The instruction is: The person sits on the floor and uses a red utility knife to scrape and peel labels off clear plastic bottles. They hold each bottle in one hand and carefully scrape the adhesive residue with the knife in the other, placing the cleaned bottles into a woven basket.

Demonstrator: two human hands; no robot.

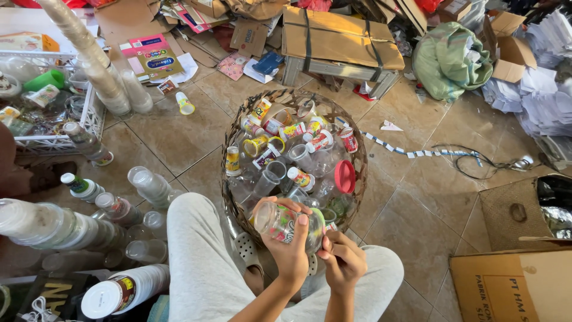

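Observation:
My left hand grips a clear plastic cup with a coloured printed label, held on its side above my knees. My right hand is beside it, fingers curled against the cup's bottom end. Right in front of them sits a round woven basket filled with several clear plastic cups, labelled cups and a red lid. I sit on the floor in light grey trousers, one foot in a pale perforated clog.
Stacks of nested clear cups lie at my left, and a tall stack leans by a white wire crate. Cardboard boxes, a strapped cardboard bundle, a green sack and paper piles ring the tiled floor.

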